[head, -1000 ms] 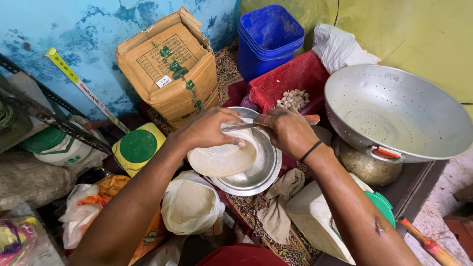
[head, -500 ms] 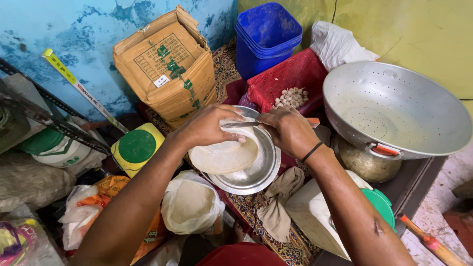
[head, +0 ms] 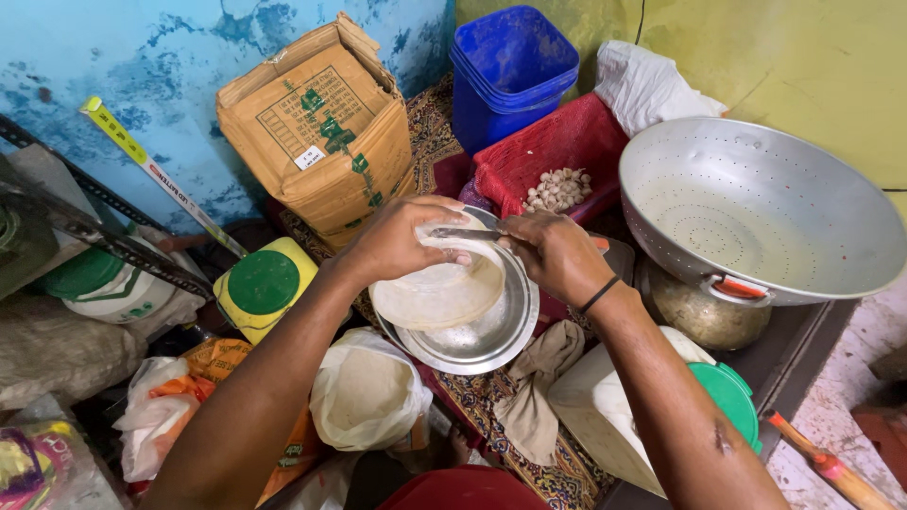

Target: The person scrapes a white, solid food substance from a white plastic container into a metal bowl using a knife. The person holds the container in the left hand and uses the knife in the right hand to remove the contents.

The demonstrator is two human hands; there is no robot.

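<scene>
Steel bowl [head: 482, 326], tilted over the cluttered floor, pale flat dough disc [head: 439, 293] draped on its rim: the left hand [head: 402, 241] pinches the disc's upper edge, the right hand [head: 557, 255] is closed on a thin metal blade [head: 468, 233] laid across it. Risk, as judged: the soft disc tears or slips into the open flour bag [head: 364, 392] below if the blade drags. Against the earlier frames, disc and hands sit nearly unchanged, the blade slightly further left.

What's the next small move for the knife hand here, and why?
Probably draw the knife further across the pale flat round. The right hand has the blade lying on the round's top edge, the left hand steadies it over the steel bowl, and the round looks whole.
</scene>
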